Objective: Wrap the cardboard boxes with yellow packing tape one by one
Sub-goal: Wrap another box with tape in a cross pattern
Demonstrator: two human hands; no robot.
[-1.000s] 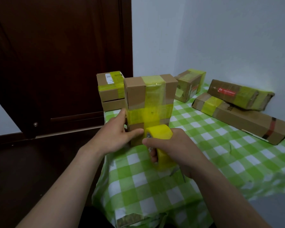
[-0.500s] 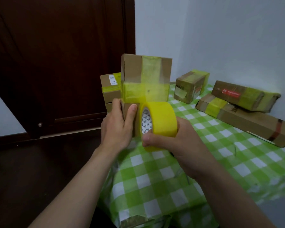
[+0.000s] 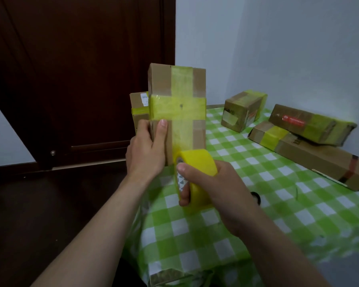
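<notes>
Tape roll now lower on box

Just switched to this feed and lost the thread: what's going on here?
A person is taping a cardboard box. The left hand holds it upright, while the right hand grips the yellow tape roll at the bottom of its front face. The box already carries a cross of yellow tape. Several taped boxes lie behind on the checked tablecloth.

Dim, soft indoor light, dark door nearly featureless, wide-angle bending at edges, slight overall softness
</notes>
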